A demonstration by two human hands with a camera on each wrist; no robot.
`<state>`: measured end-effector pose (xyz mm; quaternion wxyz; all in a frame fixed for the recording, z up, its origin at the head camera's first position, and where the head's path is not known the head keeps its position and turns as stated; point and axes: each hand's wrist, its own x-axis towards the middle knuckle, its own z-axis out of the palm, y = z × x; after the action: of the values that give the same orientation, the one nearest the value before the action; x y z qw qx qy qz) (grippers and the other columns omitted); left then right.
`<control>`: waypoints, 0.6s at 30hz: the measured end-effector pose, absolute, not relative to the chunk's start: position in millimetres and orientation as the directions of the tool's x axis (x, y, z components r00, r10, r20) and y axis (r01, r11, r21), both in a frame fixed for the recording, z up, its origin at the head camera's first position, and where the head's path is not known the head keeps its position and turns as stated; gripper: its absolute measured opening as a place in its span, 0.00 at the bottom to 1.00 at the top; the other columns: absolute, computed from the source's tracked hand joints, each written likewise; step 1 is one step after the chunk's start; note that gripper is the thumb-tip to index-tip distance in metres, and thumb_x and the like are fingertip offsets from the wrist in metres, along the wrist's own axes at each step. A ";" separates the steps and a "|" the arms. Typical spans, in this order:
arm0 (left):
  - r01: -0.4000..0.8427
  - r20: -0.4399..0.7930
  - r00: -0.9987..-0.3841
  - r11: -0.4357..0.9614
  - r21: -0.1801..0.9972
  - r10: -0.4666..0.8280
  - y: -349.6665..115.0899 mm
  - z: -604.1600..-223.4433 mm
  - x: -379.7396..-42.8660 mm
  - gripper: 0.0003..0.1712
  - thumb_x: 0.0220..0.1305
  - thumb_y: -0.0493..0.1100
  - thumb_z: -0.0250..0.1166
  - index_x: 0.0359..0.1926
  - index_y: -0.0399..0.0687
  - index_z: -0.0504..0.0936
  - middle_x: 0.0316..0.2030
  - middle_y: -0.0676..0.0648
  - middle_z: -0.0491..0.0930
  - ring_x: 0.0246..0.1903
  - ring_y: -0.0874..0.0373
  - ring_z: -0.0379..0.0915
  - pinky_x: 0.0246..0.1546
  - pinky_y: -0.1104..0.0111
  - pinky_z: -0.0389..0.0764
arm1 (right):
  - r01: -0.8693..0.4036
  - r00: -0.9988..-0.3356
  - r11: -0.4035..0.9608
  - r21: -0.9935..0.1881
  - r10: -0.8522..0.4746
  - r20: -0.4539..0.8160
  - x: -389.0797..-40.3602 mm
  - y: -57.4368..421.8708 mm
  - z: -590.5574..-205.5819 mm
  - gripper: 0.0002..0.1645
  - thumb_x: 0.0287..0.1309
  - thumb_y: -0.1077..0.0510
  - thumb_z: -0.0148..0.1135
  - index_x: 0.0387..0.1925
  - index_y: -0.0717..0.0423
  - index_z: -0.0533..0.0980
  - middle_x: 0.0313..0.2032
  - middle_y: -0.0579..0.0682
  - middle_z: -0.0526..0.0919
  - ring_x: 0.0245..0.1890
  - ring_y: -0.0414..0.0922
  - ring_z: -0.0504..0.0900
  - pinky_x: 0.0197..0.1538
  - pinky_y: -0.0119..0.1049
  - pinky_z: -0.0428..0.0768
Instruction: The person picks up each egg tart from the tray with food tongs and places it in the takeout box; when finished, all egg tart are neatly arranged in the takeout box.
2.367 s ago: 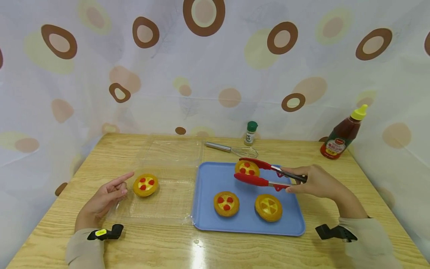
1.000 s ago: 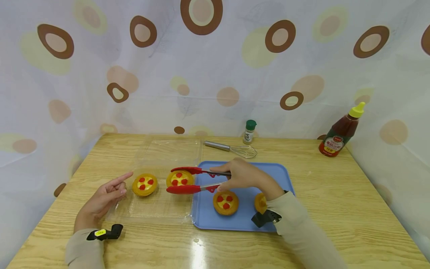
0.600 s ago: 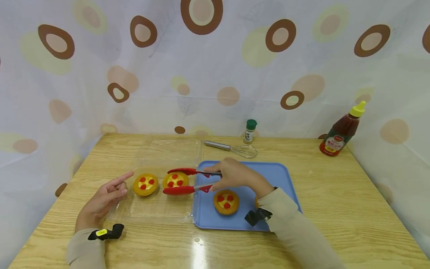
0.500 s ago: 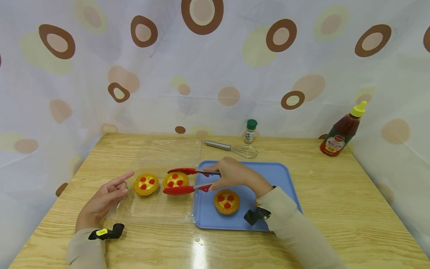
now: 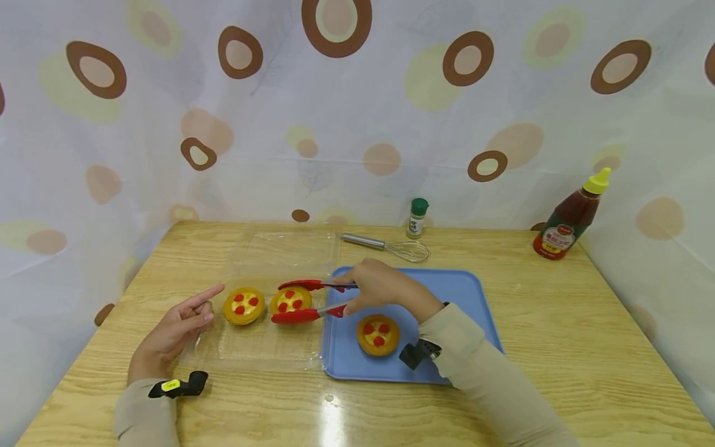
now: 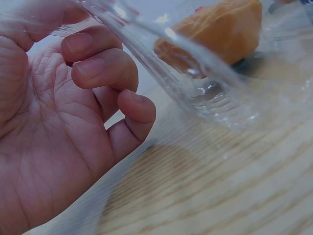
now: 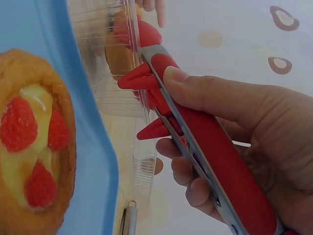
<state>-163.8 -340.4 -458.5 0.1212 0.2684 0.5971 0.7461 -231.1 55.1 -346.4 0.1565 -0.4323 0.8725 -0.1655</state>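
My right hand (image 5: 382, 285) grips a pair of red-tipped tongs (image 5: 298, 317), its thumb on the red handle (image 7: 215, 156) in the right wrist view. The tongs' tips stand on both sides of a fruit tart (image 5: 291, 301) with red pieces, inside the clear plastic container (image 5: 268, 351). To its left in the container sits another fruit tart (image 5: 244, 306). At the container's left wall my left hand (image 5: 173, 332) holds the plastic edge between thumb and forefinger; the other fingers curl loosely in the left wrist view.
A blue tray (image 5: 346, 367) right of the container bears a red-topped tart (image 5: 378, 335); my right forearm covers part of the tray. Behind stand a whisk (image 5: 385, 246), a green-capped shaker (image 5: 416, 218) and, far right, a sauce bottle (image 5: 570, 223). The container's lid (image 5: 285, 248) lies back, open.
My right hand has carried a tart in the tongs leftward from the tray into the container. Over the last half second it shifts slightly left. The left hand stays at the container.
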 end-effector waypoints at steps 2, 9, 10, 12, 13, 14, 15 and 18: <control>0.136 0.249 -0.832 -0.252 0.958 0.495 -340.2 -458.6 -163.3 0.31 0.69 0.24 0.43 0.71 0.45 0.59 0.26 0.47 0.54 0.23 0.53 0.48 0.26 0.63 0.52 | -0.702 -0.584 0.585 -0.406 -0.799 -0.140 -231.2 53.6 -345.9 0.37 0.48 0.51 0.73 0.61 0.55 0.72 0.09 0.41 0.60 0.15 0.38 0.50 0.24 0.29 0.57; 0.130 0.237 -0.841 -0.245 0.961 0.485 -340.1 -458.4 -161.4 0.32 0.69 0.24 0.44 0.71 0.45 0.59 0.25 0.47 0.53 0.23 0.52 0.47 0.26 0.64 0.52 | -0.683 -0.622 0.640 -0.352 -0.763 -0.179 -228.3 47.8 -340.0 0.38 0.47 0.49 0.73 0.61 0.51 0.72 0.08 0.41 0.57 0.15 0.39 0.52 0.23 0.29 0.58; 0.129 0.237 -0.841 -0.246 0.961 0.486 -340.1 -458.3 -161.3 0.32 0.69 0.24 0.44 0.71 0.45 0.59 0.25 0.47 0.53 0.23 0.52 0.47 0.26 0.64 0.52 | -0.679 -0.626 0.647 -0.347 -0.757 -0.186 -227.8 47.1 -338.9 0.38 0.47 0.49 0.73 0.62 0.50 0.72 0.09 0.42 0.60 0.15 0.39 0.53 0.23 0.30 0.59; 0.130 0.237 -0.840 -0.244 0.961 0.487 -340.0 -458.2 -161.4 0.32 0.69 0.24 0.44 0.71 0.46 0.59 0.25 0.47 0.52 0.22 0.52 0.47 0.25 0.64 0.52 | -0.669 -0.634 0.660 -0.340 -0.747 -0.202 -227.2 45.8 -337.3 0.39 0.46 0.49 0.74 0.62 0.49 0.72 0.11 0.43 0.66 0.17 0.40 0.57 0.24 0.30 0.61; 0.128 0.236 -0.841 -0.244 0.961 0.486 -339.8 -458.2 -161.5 0.32 0.69 0.24 0.43 0.71 0.46 0.60 0.25 0.47 0.52 0.22 0.52 0.47 0.25 0.64 0.52 | -0.667 -0.637 0.666 -0.334 -0.742 -0.209 -227.1 45.3 -336.8 0.39 0.46 0.48 0.74 0.62 0.49 0.72 0.13 0.43 0.70 0.19 0.40 0.59 0.24 0.30 0.62; 0.128 0.234 -0.843 -0.241 0.962 0.485 -339.6 -458.2 -161.6 0.32 0.69 0.24 0.43 0.71 0.47 0.60 0.25 0.47 0.52 0.22 0.52 0.46 0.25 0.64 0.52 | -0.663 -0.640 0.671 -0.332 -0.738 -0.214 -226.9 45.0 -336.4 0.40 0.46 0.48 0.74 0.62 0.48 0.72 0.16 0.43 0.73 0.20 0.40 0.61 0.25 0.30 0.62; 0.127 0.232 -0.844 -0.240 0.963 0.484 -339.4 -458.2 -161.7 0.32 0.69 0.24 0.43 0.71 0.47 0.60 0.25 0.47 0.52 0.22 0.52 0.46 0.25 0.64 0.52 | -0.659 -0.642 0.676 -0.329 -0.734 -0.221 -226.9 44.9 -336.3 0.40 0.46 0.48 0.74 0.62 0.47 0.71 0.19 0.44 0.76 0.21 0.40 0.63 0.25 0.30 0.63; 0.128 0.230 -0.846 -0.234 0.964 0.481 -338.7 -458.6 -162.2 0.32 0.69 0.24 0.44 0.71 0.48 0.61 0.25 0.47 0.52 0.22 0.52 0.47 0.25 0.64 0.52 | -0.654 -0.644 0.681 -0.330 -0.729 -0.230 -226.8 45.7 -336.3 0.41 0.45 0.47 0.74 0.63 0.46 0.71 0.27 0.45 0.82 0.25 0.41 0.67 0.27 0.31 0.66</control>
<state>-162.2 -338.7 -458.6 0.1184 0.2508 0.6074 0.7444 -226.8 45.7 -336.3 0.1743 -0.3841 0.9001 -0.1088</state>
